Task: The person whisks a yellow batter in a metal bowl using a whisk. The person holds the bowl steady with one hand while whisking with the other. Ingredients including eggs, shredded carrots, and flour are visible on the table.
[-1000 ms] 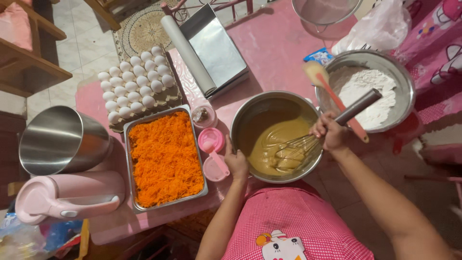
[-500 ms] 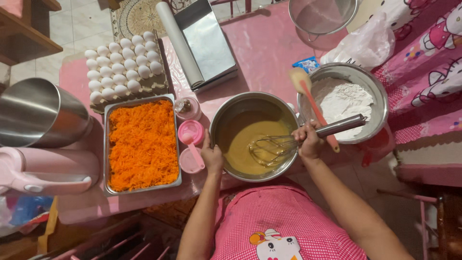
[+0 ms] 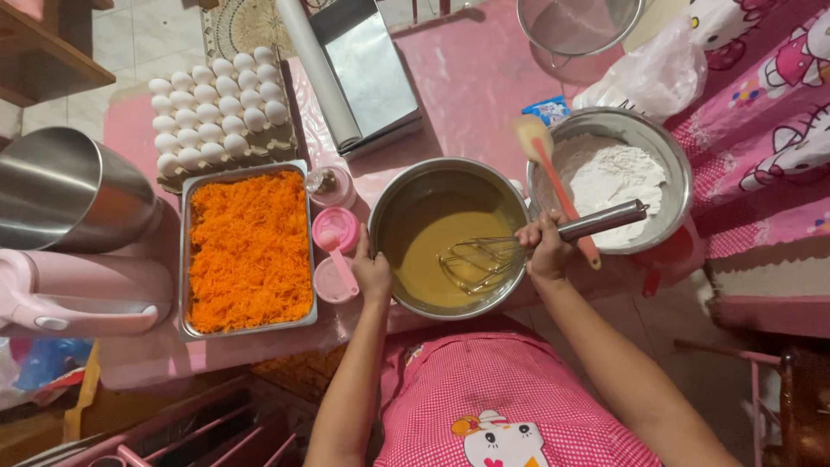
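Note:
A steel mixing bowl [image 3: 406,195] of tan batter sits at the near edge of a pink table. My left hand [image 3: 372,272] grips the bowl's left rim. My right hand [image 3: 543,249] is closed on the metal handle of a wire whisk [image 3: 484,258], whose wires sit in the batter at the bowl's right side. Just right of it stands a second steel bowl [image 3: 674,164] holding white flour, with a pink-handled spatula [image 3: 553,173] lying across its left rim.
A metal tray of grated carrot [image 3: 249,251] lies to the left, a carton of white eggs [image 3: 216,104] behind it. Pink measuring cups [image 3: 335,251] sit between tray and bowl. A stand mixer [image 3: 78,251], a roll of paper [image 3: 318,73], a sieve [image 3: 575,26] and a plastic bag [image 3: 653,78] are around.
The whisk has moved within the batter toward the bowl's right side, with my right hand shifting along the rim. My left hand stays on the bowl. The camera view has shifted.

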